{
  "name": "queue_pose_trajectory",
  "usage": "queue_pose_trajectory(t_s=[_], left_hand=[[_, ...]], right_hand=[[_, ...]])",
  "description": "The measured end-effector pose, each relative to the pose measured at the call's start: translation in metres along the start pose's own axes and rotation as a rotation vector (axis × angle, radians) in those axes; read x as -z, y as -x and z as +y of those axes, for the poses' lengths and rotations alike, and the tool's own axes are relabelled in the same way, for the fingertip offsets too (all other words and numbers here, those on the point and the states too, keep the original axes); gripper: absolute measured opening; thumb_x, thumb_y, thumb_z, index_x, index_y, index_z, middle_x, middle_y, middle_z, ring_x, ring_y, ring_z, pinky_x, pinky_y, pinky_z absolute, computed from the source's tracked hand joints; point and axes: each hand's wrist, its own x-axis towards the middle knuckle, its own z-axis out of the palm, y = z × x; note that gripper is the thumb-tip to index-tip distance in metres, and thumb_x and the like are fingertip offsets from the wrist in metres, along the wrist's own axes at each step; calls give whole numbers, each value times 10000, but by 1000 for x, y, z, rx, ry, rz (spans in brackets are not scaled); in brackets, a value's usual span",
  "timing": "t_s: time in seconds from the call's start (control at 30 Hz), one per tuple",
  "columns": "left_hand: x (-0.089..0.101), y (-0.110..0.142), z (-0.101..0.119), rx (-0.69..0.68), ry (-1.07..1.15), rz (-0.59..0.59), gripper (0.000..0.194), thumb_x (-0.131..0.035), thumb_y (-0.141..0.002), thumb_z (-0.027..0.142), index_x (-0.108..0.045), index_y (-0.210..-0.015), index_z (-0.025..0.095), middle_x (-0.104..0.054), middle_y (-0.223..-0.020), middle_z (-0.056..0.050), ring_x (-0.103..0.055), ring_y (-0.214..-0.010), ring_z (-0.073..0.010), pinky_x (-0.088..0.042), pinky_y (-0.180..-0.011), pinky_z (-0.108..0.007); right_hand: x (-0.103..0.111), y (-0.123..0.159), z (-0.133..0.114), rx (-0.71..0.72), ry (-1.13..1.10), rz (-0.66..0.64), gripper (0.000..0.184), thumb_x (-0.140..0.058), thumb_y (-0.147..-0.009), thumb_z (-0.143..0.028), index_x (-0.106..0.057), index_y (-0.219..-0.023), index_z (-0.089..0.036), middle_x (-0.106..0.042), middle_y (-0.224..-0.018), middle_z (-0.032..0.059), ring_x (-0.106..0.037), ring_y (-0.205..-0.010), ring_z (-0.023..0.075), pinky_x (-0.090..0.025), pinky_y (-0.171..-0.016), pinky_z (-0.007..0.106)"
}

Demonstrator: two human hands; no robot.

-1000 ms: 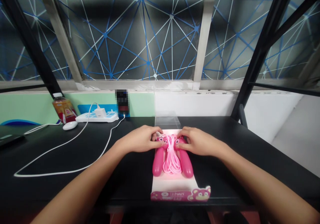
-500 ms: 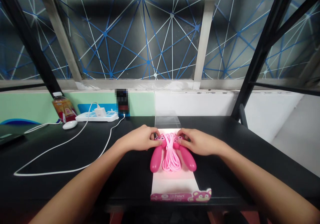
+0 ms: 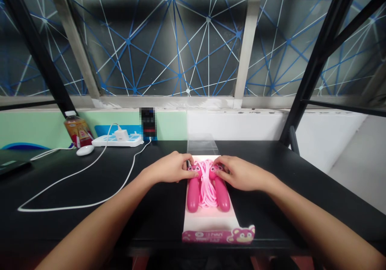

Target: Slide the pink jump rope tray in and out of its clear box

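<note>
A pink jump rope point(image 3: 207, 189) lies bundled on a pale cardboard insert point(image 3: 208, 221) whose front flap carries a printed pink bear. Its two dark-pink handles stand side by side along the insert, one on each side of the coiled cord, with animal-face ends pointing away from me. My left hand point(image 3: 173, 167) pinches the far end of the left handle point(image 3: 193, 195). With thumb and fingers, my right hand point(image 3: 241, 171) grips the far end of the right handle point(image 3: 222, 195). Behind the insert lies a clear plastic box point(image 3: 202, 146).
On the black desk point(image 3: 271, 209), a white cable point(image 3: 60, 209) loops at the left. A white power strip point(image 3: 117, 141) with a plugged-in charger, a white mouse point(image 3: 85, 150) and a drink bottle point(image 3: 77, 130) stand near the wall. Black metal posts point(image 3: 313, 66) rise at both sides.
The lower ends of both handles have swung inward, so they now lie nearly parallel beside the cord and over the insert. Both hands stay at the far ends.
</note>
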Motion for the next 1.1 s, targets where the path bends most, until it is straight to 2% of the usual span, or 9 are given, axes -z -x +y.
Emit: queue_pose_trajectory(t_s=[0.17,0.3,0.4,0.53,0.7,0.83,0.93,1.0,1.1], left_hand=[[-1,-2,-1,-22,-3,10,388,-599,-811,548,-623,-962,192,-691,-655,7,-627,-527,-145,-383,-513,-223],[1,-2,0,-49,-42,38,398,-623,-792,550,-626,-972,195,-702,-712,-3,-631,-598,-153,-378,-542,-229],[1,-4,1,-59,-106,90,386,-613,-800,551,-632,-950,196,-700,-722,-10,-629,-638,-164,-359,-545,-234],[-1,-8,4,-68,-164,137,374,-619,-805,544,-634,-965,206,-699,-723,-3,-623,-647,-171,-341,-544,-242],[-2,-13,-1,-100,-180,199,379,-535,-865,562,-637,-1004,225,-678,-747,2,-618,-687,-178,-381,-587,-255],[-3,-23,-21,-88,-254,450,360,-469,-919,419,-579,-1206,232,-639,-1038,-57,-606,-973,-223,-447,-837,-314],[-3,-30,-39,-138,-200,403,401,-476,-913,369,-530,-1289,240,-503,-1321,-86,-510,-1205,-243,-379,-1028,-352],[-2,-32,-48,-159,-156,367,351,-497,-899,355,-563,-1219,228,-472,-1359,-89,-490,-1232,-244,-356,-1062,-365],[0,-33,-51,-154,-103,370,224,-534,-860,322,-591,-1047,214,-522,-1294,-87,-547,-1130,-233,-432,-976,-358]], right_hand=[[-1,1,1,6,75,-3,317,-418,-966,-367,-595,-1160,-190,-656,-1032,84,-616,-852,203,-463,-755,320],[2,4,-17,-15,334,55,316,-420,-961,-364,-616,-1117,-172,-617,-1074,122,-622,-875,244,-477,-685,342],[3,7,-38,124,424,55,330,-428,-962,-393,-608,-1148,-189,-605,-1119,128,-604,-977,274,-481,-654,329],[-5,11,-52,375,413,-65,496,-431,-938,-541,-494,-1344,-263,-624,-1154,119,-620,-933,276,-489,-689,363],[-14,9,-47,393,465,-71,411,-462,-943,-383,-505,-1338,-277,-649,-1067,110,-622,-843,253,-468,-675,354],[-12,6,-44,387,488,-70,407,-465,-936,-362,-509,-1331,-276,-650,-1053,111,-624,-818,248,-431,-610,315],[-8,6,-45,421,475,-87,418,-447,-937,-376,-507,-1333,-256,-652,-1033,111,-618,-785,232,-402,-588,303],[-7,6,-45,450,455,-85,427,-427,-943,-393,-503,-1335,-241,-650,-1013,104,-606,-762,218,-389,-585,303],[-7,7,-46,474,424,-81,435,-417,-945,-405,-496,-1341,-244,-644,-1002,89,-592,-755,209,-378,-590,307]])
